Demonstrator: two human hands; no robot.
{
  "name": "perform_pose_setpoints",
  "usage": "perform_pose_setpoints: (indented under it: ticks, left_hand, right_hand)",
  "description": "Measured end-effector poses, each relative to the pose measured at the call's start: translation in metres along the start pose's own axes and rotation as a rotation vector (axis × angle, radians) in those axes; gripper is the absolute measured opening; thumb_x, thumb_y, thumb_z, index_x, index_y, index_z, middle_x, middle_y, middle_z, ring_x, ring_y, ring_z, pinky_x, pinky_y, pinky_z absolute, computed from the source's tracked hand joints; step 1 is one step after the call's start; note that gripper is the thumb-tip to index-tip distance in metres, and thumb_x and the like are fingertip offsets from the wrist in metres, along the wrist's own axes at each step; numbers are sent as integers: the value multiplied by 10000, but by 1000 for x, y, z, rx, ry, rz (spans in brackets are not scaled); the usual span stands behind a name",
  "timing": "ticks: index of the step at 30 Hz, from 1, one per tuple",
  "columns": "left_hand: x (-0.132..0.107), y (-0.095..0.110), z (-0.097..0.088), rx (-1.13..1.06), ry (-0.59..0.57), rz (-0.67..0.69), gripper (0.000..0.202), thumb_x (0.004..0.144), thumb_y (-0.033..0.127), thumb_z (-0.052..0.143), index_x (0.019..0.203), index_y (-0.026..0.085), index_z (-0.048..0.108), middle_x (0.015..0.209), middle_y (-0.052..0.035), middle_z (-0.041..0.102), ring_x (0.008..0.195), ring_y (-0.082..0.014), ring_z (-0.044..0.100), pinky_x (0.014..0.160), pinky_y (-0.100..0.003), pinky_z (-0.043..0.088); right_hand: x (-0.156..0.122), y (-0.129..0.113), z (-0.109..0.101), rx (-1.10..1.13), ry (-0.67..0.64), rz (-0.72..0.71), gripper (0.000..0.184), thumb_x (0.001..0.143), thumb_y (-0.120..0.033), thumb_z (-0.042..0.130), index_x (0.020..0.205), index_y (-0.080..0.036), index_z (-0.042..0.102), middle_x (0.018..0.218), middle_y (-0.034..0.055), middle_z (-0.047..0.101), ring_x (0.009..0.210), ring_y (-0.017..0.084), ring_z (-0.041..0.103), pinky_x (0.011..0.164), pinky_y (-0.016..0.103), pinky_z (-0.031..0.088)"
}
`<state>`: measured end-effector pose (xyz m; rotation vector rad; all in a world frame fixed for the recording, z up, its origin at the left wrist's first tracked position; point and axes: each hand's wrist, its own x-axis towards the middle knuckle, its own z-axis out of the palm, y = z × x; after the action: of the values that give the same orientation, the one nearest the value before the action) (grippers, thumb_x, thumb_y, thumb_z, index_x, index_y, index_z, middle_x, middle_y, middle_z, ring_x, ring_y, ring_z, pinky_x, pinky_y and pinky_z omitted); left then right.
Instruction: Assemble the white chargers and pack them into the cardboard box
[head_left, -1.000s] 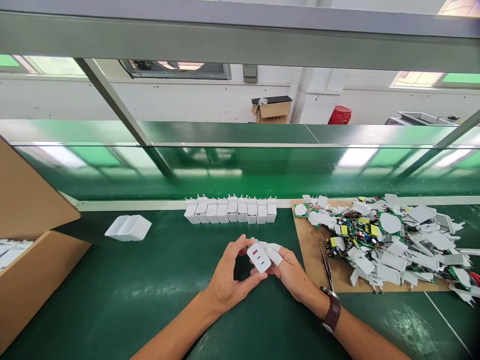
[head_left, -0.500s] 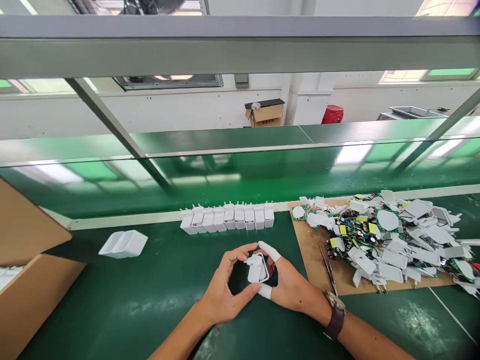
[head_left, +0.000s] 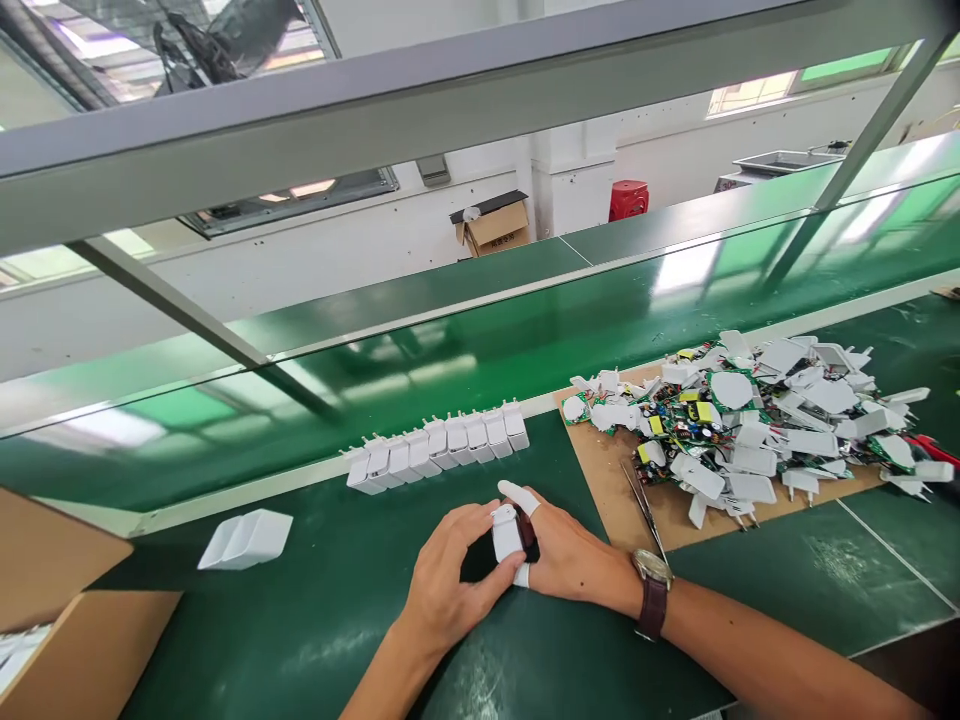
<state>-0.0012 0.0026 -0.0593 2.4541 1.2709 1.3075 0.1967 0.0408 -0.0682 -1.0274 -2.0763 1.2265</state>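
Observation:
A small white plug-in charger [head_left: 507, 536] is held between my two hands over the green bench. My left hand [head_left: 448, 572] closes on its left side, with the thumb at the lower edge and the fingers at the top. On the other side my right hand [head_left: 568, 552], white finger cots on thumb and index finger, grips it too. Part of the charger is hidden by the fingers. Beyond the hands, several similar white chargers [head_left: 439, 450] stand in a row, pins pointing away.
A pile of circuit boards with white covers [head_left: 750, 430] covers a brown cardboard sheet [head_left: 596, 470] at right, with tweezers [head_left: 645, 510] near its front edge. White empty housings [head_left: 247, 540] lie at left beside an open cardboard box [head_left: 112, 660]. A metal frame [head_left: 375, 130] crosses above.
The cover with its pins, tilted inside the white housing before, now sits squarer on it, and my fingers have drawn closer around it. The whole view has tilted.

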Motion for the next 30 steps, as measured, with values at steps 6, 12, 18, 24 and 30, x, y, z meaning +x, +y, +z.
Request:
perform_pose_setpoints:
  ticks: [6, 12, 18, 24, 30]
  left_hand:
    - [2, 9, -1, 132, 20, 18, 428, 844, 205, 788, 1191, 239, 540, 1093, -102, 756, 990, -266, 754, 843, -404, 652]
    - [6, 16, -2, 306, -39, 76, 248, 897, 243, 726, 1098, 243, 581, 1014, -86, 740, 962, -258, 770, 776, -348, 640]
    - [8, 24, -3, 451, -91, 87, 70, 934, 251, 657, 999, 238, 638, 1052, -90, 729, 912, -224, 766, 734, -289, 628]
    - [18, 29, -20, 372, -338, -29, 59, 969, 294, 630, 945, 240, 634, 1309, -106, 690, 876, -224, 769, 644, -295, 614]
    - [33, 28, -28, -10, -510, -291, 95, 899, 249, 673, 986, 251, 634, 1177, -49, 720, 886, -200, 733, 775, -325, 638]
  right_hand:
    - [0, 2, 0, -22, 8, -61, 937, 726, -180, 707, 1576, -222, 314, 1249, 114, 628, 974, 251, 677, 844, 378, 558]
    - [-1, 0, -1, -26, 17, -93, 861, 746, -187, 686, 1542, -195, 359, 1184, 101, 625, 929, 244, 657, 790, 360, 559]
    - [-2, 1, -1, -19, 45, -156, 782, 753, -173, 683, 1487, -218, 419, 1114, 73, 625, 854, 213, 639, 726, 323, 546]
    - [-1, -1, -3, -53, 10, -113, 922, 738, -215, 755, 1561, -203, 338, 1192, 108, 627, 933, 251, 665, 779, 349, 558]
    - [-2, 8, 4, -92, -9, -123, 912, 793, -234, 746, 1582, -174, 293, 1282, 166, 601, 1084, 316, 658, 940, 478, 548]
